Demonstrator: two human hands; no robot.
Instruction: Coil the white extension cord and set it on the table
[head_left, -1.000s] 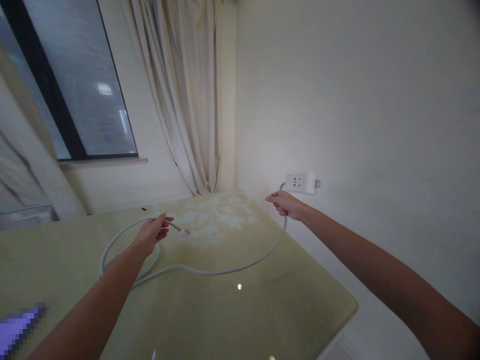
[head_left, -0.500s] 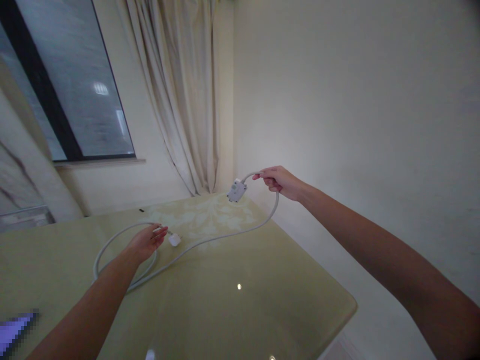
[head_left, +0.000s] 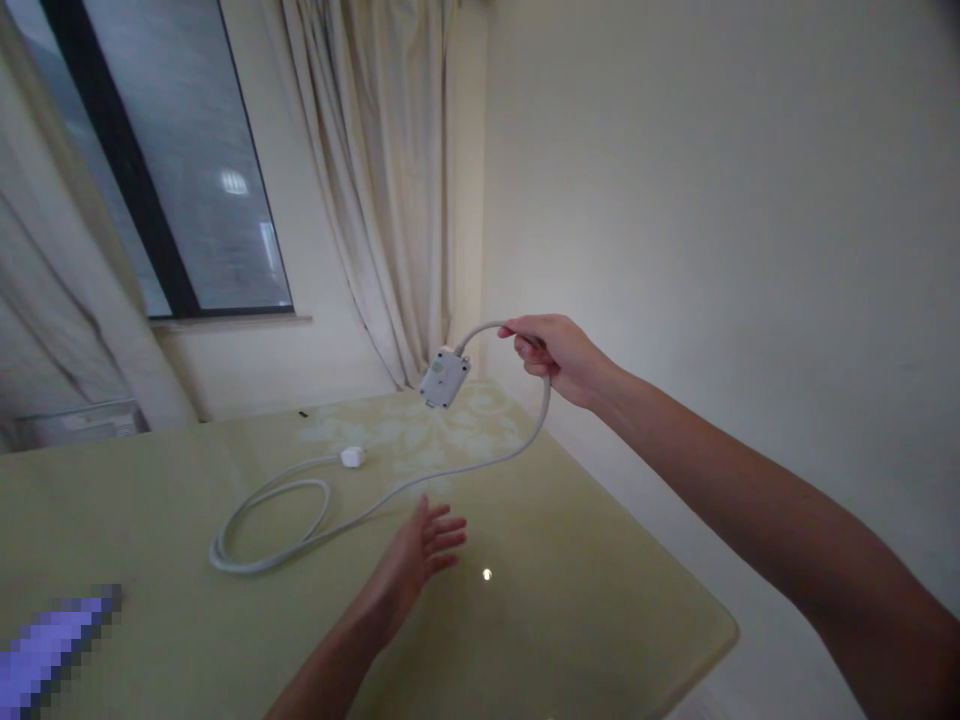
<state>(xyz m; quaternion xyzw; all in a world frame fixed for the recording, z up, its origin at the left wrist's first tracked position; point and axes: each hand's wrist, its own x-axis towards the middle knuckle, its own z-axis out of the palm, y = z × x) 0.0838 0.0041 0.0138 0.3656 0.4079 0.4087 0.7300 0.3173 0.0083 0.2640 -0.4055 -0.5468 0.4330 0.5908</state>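
Observation:
A light grey cable (head_left: 480,464) runs from my right hand down to the table, where it lies in a loop. My right hand (head_left: 551,350) is closed around the cable near its boxy end. From that grip hangs a grey rectangular box (head_left: 445,377) with small screws or holes at its corners, tilted in the air above the table's far part. At the cable's other end a white plug (head_left: 352,457) lies on the tabletop beyond the loop. My left hand (head_left: 431,545) holds nothing, its fingers spread, over the table to the right of the loop.
The pale green glossy table (head_left: 585,600) has its right edge near a plain wall (head_left: 712,250). A small dark object (head_left: 303,413) lies by the far edge. At the lower left is a pixelated purple patch (head_left: 52,640). Curtains (head_left: 405,180) hang beside the window (head_left: 187,150).
My left hand has let go of the cable by the plug and moved right and nearer, fingers opening. The plug now rests on the table. The box has shifted slightly left in view.

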